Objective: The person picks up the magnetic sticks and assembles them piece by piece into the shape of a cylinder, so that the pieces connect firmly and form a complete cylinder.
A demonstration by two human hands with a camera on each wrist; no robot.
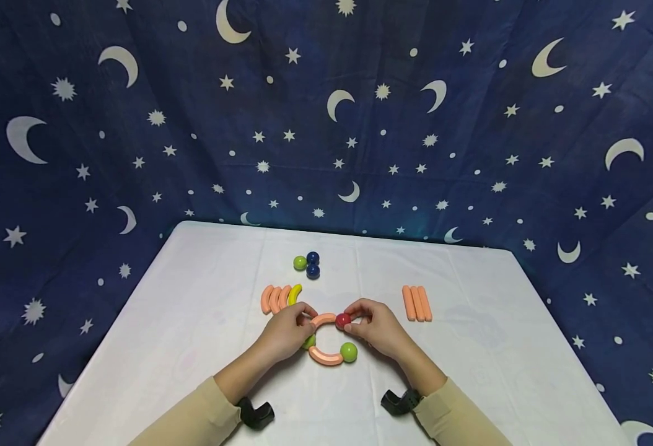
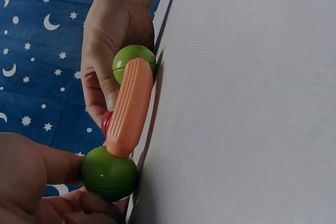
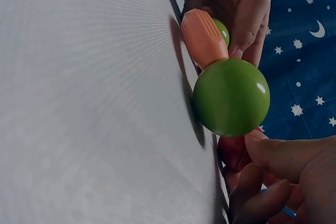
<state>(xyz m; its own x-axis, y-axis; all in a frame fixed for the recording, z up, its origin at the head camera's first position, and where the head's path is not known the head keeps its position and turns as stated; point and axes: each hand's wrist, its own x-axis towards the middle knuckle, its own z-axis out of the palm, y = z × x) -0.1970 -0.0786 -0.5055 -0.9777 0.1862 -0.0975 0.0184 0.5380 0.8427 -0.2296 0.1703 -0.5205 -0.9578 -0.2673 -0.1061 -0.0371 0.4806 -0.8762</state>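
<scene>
Centrally on the white table (image 1: pixel 192 322), the left hand (image 1: pixel 284 331) pinches one end of an upper orange arc (image 1: pixel 323 319), while the right hand (image 1: pixel 379 328) pinches the red ball (image 1: pixel 342 319) at its other end. At 6 o'clock lies a lower orange arc (image 1: pixel 325 357) touching a green ball (image 1: pixel 349 352). Straight orange sticks (image 1: pixel 416 303) lie at 2 o'clock.

Even, soft light from above brightens the white tabletop (image 1: pixel 192 347); shadows are faint. The head view bends at its edges. The wrist views are sharp only up close, with fine banding across the tabletop.
</scene>
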